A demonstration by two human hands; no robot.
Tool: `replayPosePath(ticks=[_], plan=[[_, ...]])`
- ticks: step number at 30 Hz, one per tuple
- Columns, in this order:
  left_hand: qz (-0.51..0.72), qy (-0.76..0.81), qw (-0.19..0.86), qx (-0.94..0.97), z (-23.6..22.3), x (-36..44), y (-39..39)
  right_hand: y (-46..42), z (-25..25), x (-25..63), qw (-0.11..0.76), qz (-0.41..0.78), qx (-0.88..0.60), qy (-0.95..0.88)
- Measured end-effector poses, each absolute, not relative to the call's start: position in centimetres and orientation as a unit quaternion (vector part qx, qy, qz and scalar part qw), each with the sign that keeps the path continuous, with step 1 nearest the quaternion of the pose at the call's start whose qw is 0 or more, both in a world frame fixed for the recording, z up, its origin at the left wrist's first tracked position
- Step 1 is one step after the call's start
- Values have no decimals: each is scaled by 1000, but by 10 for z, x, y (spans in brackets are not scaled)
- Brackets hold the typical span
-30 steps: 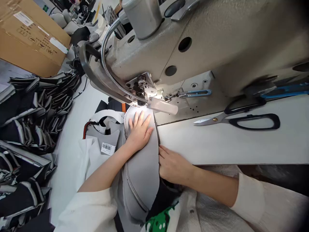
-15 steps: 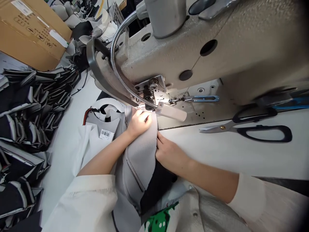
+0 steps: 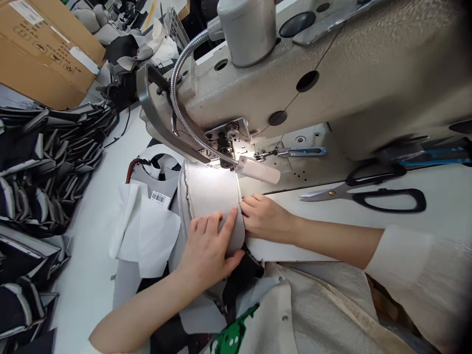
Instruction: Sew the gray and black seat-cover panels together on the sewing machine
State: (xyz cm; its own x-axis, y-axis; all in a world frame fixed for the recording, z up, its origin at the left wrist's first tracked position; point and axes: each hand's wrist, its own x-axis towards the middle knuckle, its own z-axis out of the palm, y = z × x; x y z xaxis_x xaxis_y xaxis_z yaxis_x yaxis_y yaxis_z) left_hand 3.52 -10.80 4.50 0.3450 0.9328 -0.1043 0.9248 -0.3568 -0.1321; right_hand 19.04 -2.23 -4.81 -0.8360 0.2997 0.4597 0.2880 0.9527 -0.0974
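Observation:
A light grey mesh fabric piece (image 3: 212, 189) with a dark-edged seam lies under the lit needle area of the sewing machine (image 3: 224, 142). My left hand (image 3: 206, 246) rests on the fabric with its fingers spread, below the machine's foot. At the fabric's right edge, my right hand (image 3: 267, 216) has its fingers curled closed, pinching that edge. Black fabric (image 3: 243, 275) shows beneath the grey piece. Left of my hands are a white barcode label (image 3: 160, 197) and a white cloth flap (image 3: 158, 241). The needle tip cannot be made out.
Black-handled scissors (image 3: 368, 191) lie on the white table right of my hands. Blue thread snips (image 3: 306, 151) sit on the machine bed. Stacks of dark, grey-edged fabric pieces (image 3: 55, 157) fill the left side, with a cardboard box (image 3: 47, 54) behind.
My left hand has moved back from near the needle toward my body and flattened out on the fabric. The fabric has shifted, and my right hand has moved slightly up and right along its edge.

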Motion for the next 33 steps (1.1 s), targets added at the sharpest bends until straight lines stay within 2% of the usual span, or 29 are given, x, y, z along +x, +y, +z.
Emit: replayPosePath(ticks=[3, 6, 9, 11, 15, 17, 20, 23, 27, 30, 33], plan=[[80, -593, 55, -799, 33, 43, -119, -26, -49, 189, 236, 46, -143, -960], [105, -603, 40, -790, 32, 43, -110, -32, -50, 185, 233, 62, -114, -964], [128, -620, -18, -774, 47, 28, -96, -32, -50, 189, 254, 46, -92, -962], [139, -637, -68, -755, 61, 14, -86, -29, -49, 193, 259, 38, -128, -957], [205, -647, -138, -722, 76, 3, -74, -27, -47, 193, 203, 56, -177, -961], [240, -633, -127, -725, 72, 15, -74, -29, -46, 186, 170, 82, -163, -968], [239, -627, -42, -740, 56, 41, -82, -32, -46, 181, 156, 94, -161, -970], [187, -615, 15, -766, 39, 49, -91, -32, -43, 190, 190, 70, -176, -963], [148, -630, -95, -757, 31, 23, -92, -30, -35, 204, 253, 38, -77, -964], [104, -634, -191, -742, 35, 9, -90, -34, -37, 199, 249, 43, 21, -967], [134, -648, -169, -730, 37, 15, -90, -43, -47, 187, 286, 3, 22, -958]])
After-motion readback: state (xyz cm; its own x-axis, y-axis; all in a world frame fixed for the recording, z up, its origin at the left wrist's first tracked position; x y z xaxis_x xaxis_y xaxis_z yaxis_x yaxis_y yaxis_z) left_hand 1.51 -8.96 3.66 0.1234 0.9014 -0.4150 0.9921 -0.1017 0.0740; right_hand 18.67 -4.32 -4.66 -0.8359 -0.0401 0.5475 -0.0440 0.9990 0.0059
